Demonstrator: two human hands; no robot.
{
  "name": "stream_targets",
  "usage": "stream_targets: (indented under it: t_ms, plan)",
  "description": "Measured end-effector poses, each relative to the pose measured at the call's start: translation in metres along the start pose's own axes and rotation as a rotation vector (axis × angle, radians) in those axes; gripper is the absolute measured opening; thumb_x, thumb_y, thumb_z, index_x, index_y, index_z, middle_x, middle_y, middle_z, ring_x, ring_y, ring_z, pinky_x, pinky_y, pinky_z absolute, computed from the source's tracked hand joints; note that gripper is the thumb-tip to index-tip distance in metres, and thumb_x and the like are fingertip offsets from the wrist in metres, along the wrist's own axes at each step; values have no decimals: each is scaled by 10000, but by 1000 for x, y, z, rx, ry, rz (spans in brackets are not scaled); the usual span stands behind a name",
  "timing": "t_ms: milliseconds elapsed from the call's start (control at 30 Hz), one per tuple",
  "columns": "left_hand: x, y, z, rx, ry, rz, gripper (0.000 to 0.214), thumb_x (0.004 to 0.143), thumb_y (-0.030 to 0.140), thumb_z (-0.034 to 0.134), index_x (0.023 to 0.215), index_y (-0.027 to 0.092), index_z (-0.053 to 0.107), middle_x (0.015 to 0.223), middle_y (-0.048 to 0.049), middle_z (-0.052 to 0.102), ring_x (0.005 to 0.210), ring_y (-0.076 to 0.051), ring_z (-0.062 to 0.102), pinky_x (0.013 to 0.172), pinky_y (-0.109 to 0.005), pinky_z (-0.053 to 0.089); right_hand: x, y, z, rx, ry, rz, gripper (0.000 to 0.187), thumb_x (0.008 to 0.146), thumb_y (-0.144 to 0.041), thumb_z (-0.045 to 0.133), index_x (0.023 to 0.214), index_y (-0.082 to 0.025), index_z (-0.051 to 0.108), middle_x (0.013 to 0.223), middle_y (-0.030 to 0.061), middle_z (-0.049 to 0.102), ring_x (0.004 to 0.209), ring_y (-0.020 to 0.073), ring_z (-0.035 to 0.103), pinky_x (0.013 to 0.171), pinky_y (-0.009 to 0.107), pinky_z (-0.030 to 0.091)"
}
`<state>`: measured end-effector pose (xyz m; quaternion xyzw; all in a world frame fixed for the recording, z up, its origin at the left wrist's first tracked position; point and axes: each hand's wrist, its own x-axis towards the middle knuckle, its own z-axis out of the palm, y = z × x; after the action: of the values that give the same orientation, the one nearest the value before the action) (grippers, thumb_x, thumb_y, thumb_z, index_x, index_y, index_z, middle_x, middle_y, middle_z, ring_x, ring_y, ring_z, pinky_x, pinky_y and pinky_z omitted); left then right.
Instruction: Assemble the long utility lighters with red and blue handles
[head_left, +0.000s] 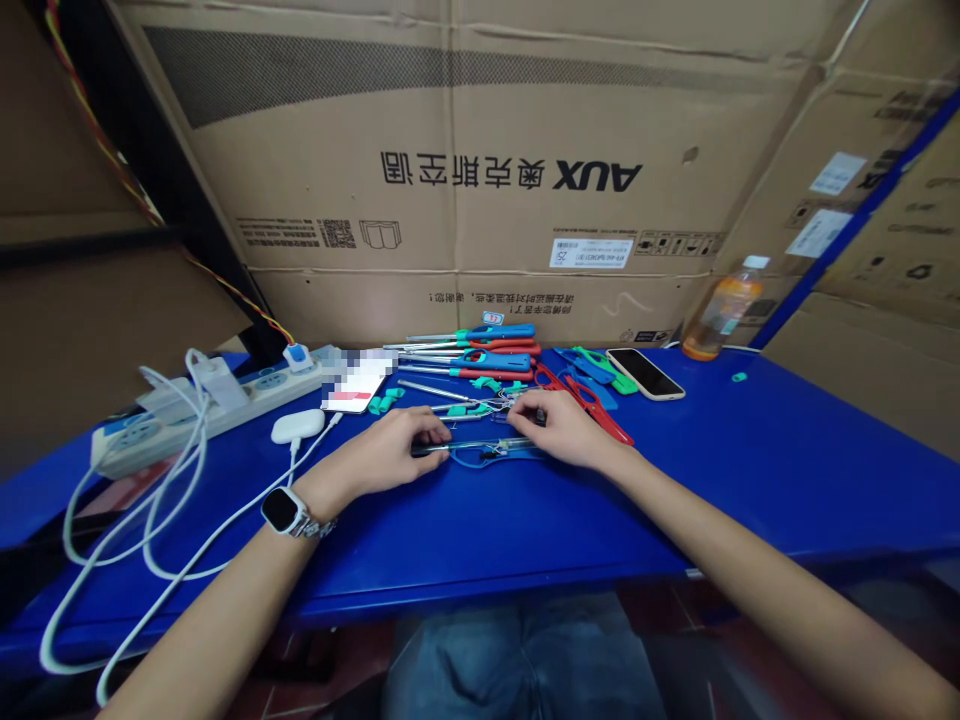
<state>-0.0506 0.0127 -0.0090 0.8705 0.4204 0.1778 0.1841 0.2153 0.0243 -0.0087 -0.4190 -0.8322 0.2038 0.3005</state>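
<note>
Lying between left grip (399,443) and right grip (564,428), seemingly: blue lighter casing (516,454).

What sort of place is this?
Probably a small makeshift workbench: a blue tabletop backed by a printed cardboard panel, with a row of lighters with long metal tubes and loose coloured handle shells.

Head-worn view, forward and down

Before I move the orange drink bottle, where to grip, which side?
Probably around the middle of the bottle, right hand coming from the front: it stands on its base, its rounded body offers more to wrap than the white cap, and the cardboard rises close behind.
</note>
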Motion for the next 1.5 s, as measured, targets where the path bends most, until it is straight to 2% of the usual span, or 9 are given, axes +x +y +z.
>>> stream_targets:
  t_ms: [167, 300, 467, 633, 833, 1000, 1100, 1267, 1500]
  plan:
    - [14, 5, -10, 69, 26, 31, 213, 910, 281, 520, 910, 166, 700, 886, -67, 694, 767, -190, 628, 715, -295, 466, -3, 6, -6, -65, -9, -29, 150, 847, -132, 552, 741, -164, 654, 716, 0, 658, 652, 125, 572, 631, 241, 401]
    - [37, 0, -20, 174, 10, 29, 196, 893, 237, 531, 853, 160, 707, 804, -62, 708, 732, -190, 625, 701, -288, 445, 10, 4, -6, -161, -61, -2, 131, 845, -147, 566, 783, -174, 678, 782, 15, 698, 670, 133, 603, 631, 244, 404]
    - [51, -3, -14, 164, 88, -3, 204, 907, 247, 534, 912, 157, 717, 830, -60, 714, 729, -180, 624, 675, -274, 437, 47, 1, 2, -370, 23, 178, 130, 858, -273, 626, 913, -186, 705, 919, 70, 734, 827, 208, 665, 671, 273, 425]
    - [40, -6, -4, 175, 164, 63, 230, 945, 289, 512, 928, 168, 707, 875, -65, 692, 784, -199, 627, 712, -299, 444, 73, 11, 14, -451, 30, 319, 142, 824, -292, 663, 873, -166, 706, 999, 128, 727, 916, 258, 672, 727, 299, 448]
    - [33, -1, -6, 125, 234, 122, 202, 952, 283, 517, 987, 192, 694, 946, -55, 665, 871, -215, 633, 778, -337, 487, 65, 8, 13, -382, 80, 305, 144, 863, -286, 607, 822, -180, 695, 840, 71, 730, 775, 200, 658, 678, 278, 424]
    - [33, 12, -2, 189, 374, 234, 250, 936, 263, 573, 1169, 185, 617, 1159, -103, 593, 1096, -256, 577, 908, -411, 506, 40, -3, 10, 96, 115, 110, 226, 858, -354, 613, 798, -150, 688, 729, 27, 677, 631, 132, 555, 596, 249, 401]
    - [33, 15, 1, 245, 355, 306, 218, 951, 228, 555, 1154, 181, 622, 1114, -99, 611, 1061, -246, 576, 887, -405, 513, 26, -8, 14, 265, 109, 76, 289, 843, -418, 622, 788, -142, 684, 696, 14, 646, 599, 115, 496, 571, 243, 382]
    - [31, 14, -3, 188, 312, 397, 176, 969, 215, 533, 1056, 185, 683, 990, -75, 625, 925, -206, 600, 807, -341, 508, 17, -12, 21, 338, 57, 78, 332, 844, -462, 618, 816, -138, 689, 699, 13, 633, 600, 114, 481, 566, 244, 375]
    - [23, 17, -11, 145, 165, 320, 219, 964, 206, 522, 1061, 210, 719, 946, -62, 618, 850, -182, 603, 766, -305, 477, 13, -16, 23, 240, -16, 38, 244, 903, -353, 581, 798, -150, 667, 686, 1, 621, 604, 115, 498, 581, 245, 382]
